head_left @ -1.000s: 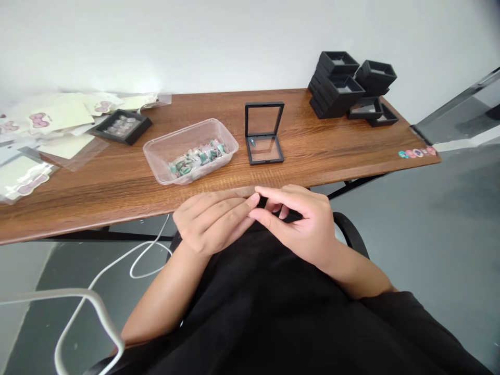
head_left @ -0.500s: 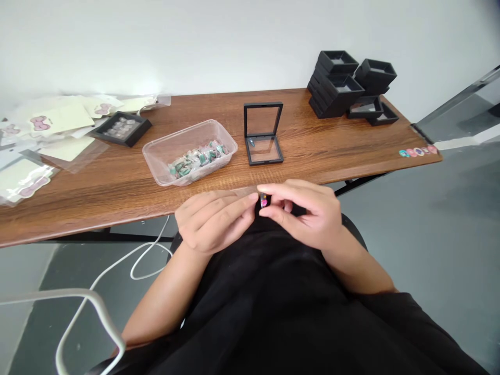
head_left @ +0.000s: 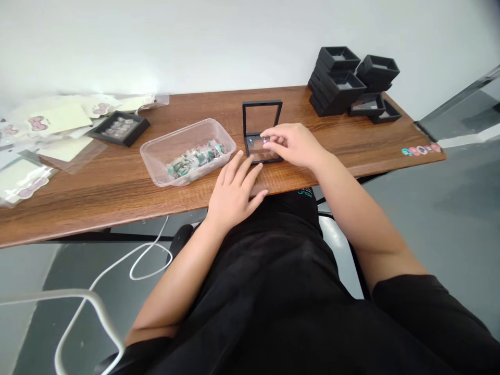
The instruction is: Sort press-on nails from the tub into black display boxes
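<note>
Pinching a tiny pink-marked piece [head_left: 266, 140], direction and long axis unclear, the right hand [head_left: 296, 143] is over the black frame [head_left: 253, 135]; the left hand [head_left: 233, 191] spreads empty at the frame's near edge.

Plain white wall [head_left: 219, 41] spread across twelve o'clock, softly brightened toward ten, brown wood-grain tabletop [head_left: 187, 108] set along it, carried on dark frame [head_left: 101, 236] glimpsed near nine, gray floor [head_left: 437, 239] exposed at three and eight, pale chair seat [head_left: 338, 247] partly hidden at four

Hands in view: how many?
2: the left hand at the near edge of the open black frame, the right hand over it, pinching a small piece. No others show.
</note>
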Demonstrator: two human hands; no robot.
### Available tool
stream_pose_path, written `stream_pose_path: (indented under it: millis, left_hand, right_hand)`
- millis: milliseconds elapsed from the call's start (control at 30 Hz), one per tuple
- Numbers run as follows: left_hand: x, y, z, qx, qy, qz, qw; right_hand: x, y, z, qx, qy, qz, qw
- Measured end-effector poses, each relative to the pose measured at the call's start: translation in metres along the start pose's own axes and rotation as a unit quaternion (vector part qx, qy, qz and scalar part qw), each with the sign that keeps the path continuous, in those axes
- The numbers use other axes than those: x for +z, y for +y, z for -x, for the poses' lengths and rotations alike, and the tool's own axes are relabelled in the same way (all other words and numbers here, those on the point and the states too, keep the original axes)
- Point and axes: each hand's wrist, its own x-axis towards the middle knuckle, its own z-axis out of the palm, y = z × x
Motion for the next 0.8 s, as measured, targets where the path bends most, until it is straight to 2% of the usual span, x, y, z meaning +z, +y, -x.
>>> stream_pose_path:
  millis: [133,300,467,800]
  left_hand:
    - [0.006,0.003,-0.001,-0.005,-0.071,-0.016,0.997]
    - [0.006,0.003,-0.003,-0.038,-0.116,-0.022,0.992]
    - [0.002,0.003,-0.006,-0.048,-0.137,-0.014,0.989]
    - [0.003,0.003,-0.005,-0.055,-0.143,0.020,0.988]
  right_hand:
    - [0.009,0.004,-0.009,0.033,-0.053,0.040,0.997]
    - [0.010,0.001,-0.019,0.044,-0.086,0.098,0.991]
    - [0.011,-0.002,-0.025,0.050,-0.105,0.132,0.984]
    - [0.019,-0.005,-0.029,0.063,-0.114,0.127,0.983]
